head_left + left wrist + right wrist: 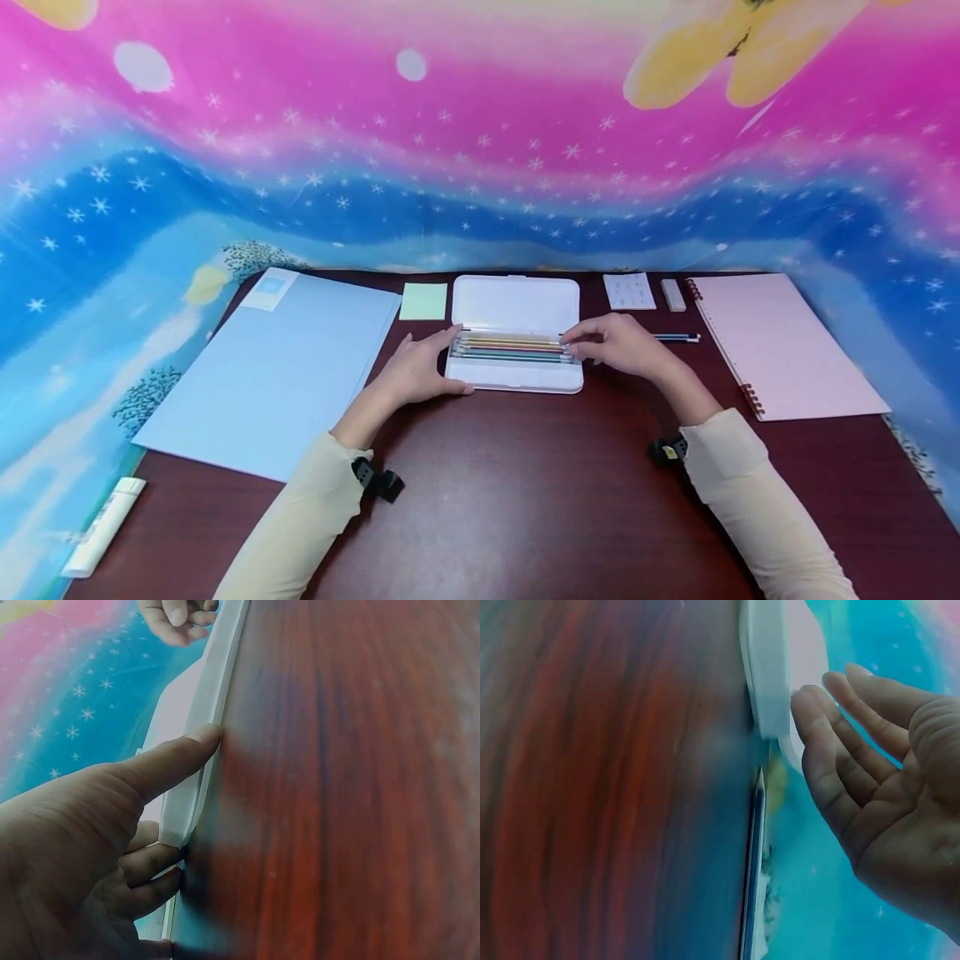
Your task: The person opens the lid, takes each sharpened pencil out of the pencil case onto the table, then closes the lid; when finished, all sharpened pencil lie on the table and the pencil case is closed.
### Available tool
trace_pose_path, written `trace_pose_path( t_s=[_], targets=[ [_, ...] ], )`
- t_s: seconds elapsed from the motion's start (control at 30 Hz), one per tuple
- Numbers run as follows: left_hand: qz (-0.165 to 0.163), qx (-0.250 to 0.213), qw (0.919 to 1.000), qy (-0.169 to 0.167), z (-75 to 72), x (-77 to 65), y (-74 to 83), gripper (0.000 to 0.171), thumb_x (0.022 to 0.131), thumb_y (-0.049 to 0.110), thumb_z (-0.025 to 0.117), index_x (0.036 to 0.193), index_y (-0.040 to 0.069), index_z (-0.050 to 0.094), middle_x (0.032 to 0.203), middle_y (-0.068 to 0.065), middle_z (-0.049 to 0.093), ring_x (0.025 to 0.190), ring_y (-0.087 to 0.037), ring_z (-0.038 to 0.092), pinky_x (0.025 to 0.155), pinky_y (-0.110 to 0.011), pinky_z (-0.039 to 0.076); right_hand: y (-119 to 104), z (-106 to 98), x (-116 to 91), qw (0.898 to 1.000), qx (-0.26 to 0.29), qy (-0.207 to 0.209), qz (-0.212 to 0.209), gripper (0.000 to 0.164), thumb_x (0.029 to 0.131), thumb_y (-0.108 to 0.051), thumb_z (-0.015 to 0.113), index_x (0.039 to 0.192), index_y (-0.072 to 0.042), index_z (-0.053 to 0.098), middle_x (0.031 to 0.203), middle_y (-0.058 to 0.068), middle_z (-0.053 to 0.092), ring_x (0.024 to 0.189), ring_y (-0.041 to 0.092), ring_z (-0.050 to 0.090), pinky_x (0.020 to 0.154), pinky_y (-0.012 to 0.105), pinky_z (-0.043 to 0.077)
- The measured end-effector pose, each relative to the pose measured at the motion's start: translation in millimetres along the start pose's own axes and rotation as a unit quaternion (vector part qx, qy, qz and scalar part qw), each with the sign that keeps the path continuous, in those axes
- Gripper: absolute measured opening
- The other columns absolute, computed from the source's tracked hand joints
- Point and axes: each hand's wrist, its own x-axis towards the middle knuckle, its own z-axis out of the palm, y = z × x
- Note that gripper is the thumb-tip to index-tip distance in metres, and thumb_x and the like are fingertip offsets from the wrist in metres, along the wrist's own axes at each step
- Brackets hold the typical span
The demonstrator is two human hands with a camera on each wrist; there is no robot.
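A white pencil case [516,375] lies with its lid raised at the back of the table. Several coloured pencils [513,348] lie side by side inside it. My left hand [414,367] grips the case's left end; in the left wrist view its thumb [176,761] presses along the front wall and the fingers bend around the end. Over the right end of the case hovers my right hand [618,343], its fingertips close to the pencils' ends. In the right wrist view the fingers are loosely bent, with nothing between them. Beside the case lies a dark pencil [677,337].
A blue folder [277,375] and green sticky notes [423,302] lie left. On the right are a white notepad [630,291], an eraser [672,295] and a pink spiral notebook [791,350]. A white tube [105,527] lies at the table's left edge.
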Motion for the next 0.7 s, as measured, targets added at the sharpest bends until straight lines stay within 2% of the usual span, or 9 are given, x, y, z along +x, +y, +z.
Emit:
trace_pose_path(
  t_s=[0.07, 0.27, 0.37, 0.53, 0.7],
  targets=[
    [0.0, 0.0, 1.0, 0.002, 1.1, -0.7, -0.5, 0.107, 0.076, 0.057, 0.084, 0.161, 0.018, 0.031, 0.158, -0.009, 0.047, 0.144, -0.032, 0.047, 0.126, -0.06, 0.016, -5, 5, 3, 1.0, -0.016, -0.005, -0.011, 0.022, 0.096, -0.022, 0.07, 0.116, -0.02, 0.078, 0.106, 0.002, 0.077, 0.078, 0.017, 0.063, 0.071, 0.034, 0.054],
    [0.003, -0.001, 1.0, 0.003, 1.5, -1.8, -1.5, 0.107, 0.076, 0.057, 0.083, 0.161, 0.018, 0.031, 0.158, -0.009, 0.046, 0.145, -0.033, 0.046, 0.126, -0.06, 0.016, -17, 15, 9, 0.995, -0.079, -0.029, -0.045, 0.019, 0.095, -0.018, 0.072, 0.113, -0.019, 0.08, 0.114, 0.002, 0.078, 0.11, 0.021, 0.07, 0.094, 0.045, 0.056],
    [0.002, 0.0, 1.0, 0.001, 0.6, -2.9, -2.6, 0.108, 0.076, 0.057, 0.083, 0.161, 0.017, 0.03, 0.159, -0.01, 0.045, 0.145, -0.032, 0.045, 0.126, -0.06, 0.016, -23, 19, 12, 0.992, -0.107, -0.043, -0.053, 0.019, 0.095, -0.017, 0.071, 0.113, -0.017, 0.08, 0.115, 0.003, 0.077, 0.113, 0.023, 0.07, 0.097, 0.046, 0.056],
    [-0.003, 0.003, 1.0, 0.005, -0.4, -3.6, -3.0, 0.107, 0.076, 0.057, 0.083, 0.161, 0.017, 0.03, 0.159, -0.01, 0.045, 0.145, -0.032, 0.045, 0.126, -0.06, 0.016, -30, 24, 17, 0.988, -0.137, -0.061, -0.043, 0.021, 0.096, -0.015, 0.069, 0.114, -0.018, 0.08, 0.12, 0.004, 0.075, 0.115, 0.023, 0.068, 0.1, 0.045, 0.055],
    [0.002, 0.003, 1.0, 0.003, 0.9, -0.7, -1.2, 0.108, 0.076, 0.058, 0.083, 0.161, 0.018, 0.03, 0.159, -0.01, 0.045, 0.146, -0.032, 0.045, 0.126, -0.06, 0.016, -29, 25, 15, 0.988, -0.143, -0.044, -0.031, 0.019, 0.095, -0.014, 0.071, 0.11, -0.019, 0.081, 0.117, 0.002, 0.077, 0.111, 0.021, 0.069, 0.096, 0.043, 0.056]
  ],
)
